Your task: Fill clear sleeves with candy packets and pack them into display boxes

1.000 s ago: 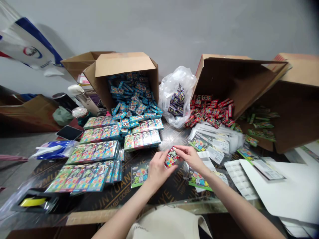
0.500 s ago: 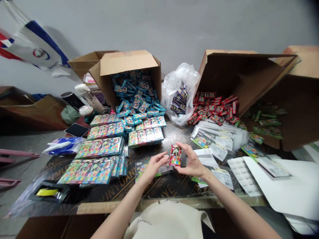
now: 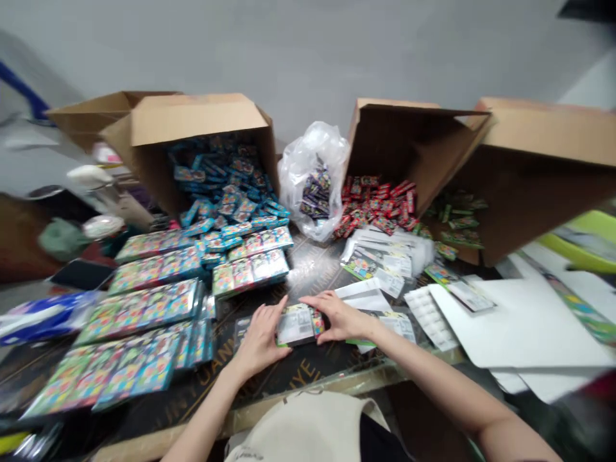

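Low over the front middle of the table, a printed card with a pale label face (image 3: 295, 323) lies between my hands. My left hand (image 3: 260, 337) is closed round its left end, thumb at the near edge and index finger at the far edge. A small red candy packet (image 3: 317, 323) sits against the card's right end. My right hand (image 3: 339, 317) pinches this packet, fingers on the far side and thumb on the near side. Part of the packet is hidden by the card and my fingers. Part of another dark card (image 3: 242, 327) shows beside my left hand.
Rows of wrapped multi-packet sets (image 3: 139, 308) stand at left. Behind are a carton of blue packets (image 3: 221, 186), a plastic bag of purple ones (image 3: 315, 186), a carton of red ones (image 3: 378, 205) and green packets (image 3: 462, 221). Printed sleeves (image 3: 385, 256) and white sheets (image 3: 520, 321) lie right.
The red packet has moved left and down from upright display to the card's right end. My left hand has closed on the card. The view has swung to the right.
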Demonstrator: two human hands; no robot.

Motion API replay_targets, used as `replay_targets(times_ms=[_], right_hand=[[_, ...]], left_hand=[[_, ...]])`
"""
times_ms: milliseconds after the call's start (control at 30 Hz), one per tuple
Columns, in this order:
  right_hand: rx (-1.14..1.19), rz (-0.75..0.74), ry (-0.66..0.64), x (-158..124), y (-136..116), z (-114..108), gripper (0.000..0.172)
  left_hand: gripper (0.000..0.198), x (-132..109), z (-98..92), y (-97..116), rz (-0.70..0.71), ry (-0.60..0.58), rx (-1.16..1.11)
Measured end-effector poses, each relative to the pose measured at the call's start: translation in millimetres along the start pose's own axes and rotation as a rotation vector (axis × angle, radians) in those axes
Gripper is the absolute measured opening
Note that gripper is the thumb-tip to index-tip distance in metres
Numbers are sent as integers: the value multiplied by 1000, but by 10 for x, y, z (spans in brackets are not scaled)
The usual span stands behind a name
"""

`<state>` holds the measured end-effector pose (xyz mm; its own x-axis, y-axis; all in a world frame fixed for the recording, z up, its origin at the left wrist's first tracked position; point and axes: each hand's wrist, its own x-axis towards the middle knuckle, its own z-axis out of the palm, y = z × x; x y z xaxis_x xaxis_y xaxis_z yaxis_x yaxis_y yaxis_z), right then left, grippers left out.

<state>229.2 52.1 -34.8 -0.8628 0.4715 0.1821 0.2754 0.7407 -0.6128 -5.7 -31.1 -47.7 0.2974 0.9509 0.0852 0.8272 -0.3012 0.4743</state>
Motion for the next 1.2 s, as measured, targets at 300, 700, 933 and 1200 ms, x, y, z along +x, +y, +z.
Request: replay_targets(times_ms=[300, 700, 933, 1200], right_hand=[[-7, 247, 216, -144, 85, 22, 58], [-319, 1334, 870, -1571, 1638, -2071, 50], [-42, 1189, 1089, -1585, 1469, -2075, 53], [1236, 634, 554, -630, 370, -509, 39]], left_hand=[[90, 167, 259, -150, -110, 95, 51], [64, 124, 582, -412, -40, 143, 171], [63, 132, 590, -449, -59, 139, 105], [59, 395, 190, 339, -378, 51, -743]])
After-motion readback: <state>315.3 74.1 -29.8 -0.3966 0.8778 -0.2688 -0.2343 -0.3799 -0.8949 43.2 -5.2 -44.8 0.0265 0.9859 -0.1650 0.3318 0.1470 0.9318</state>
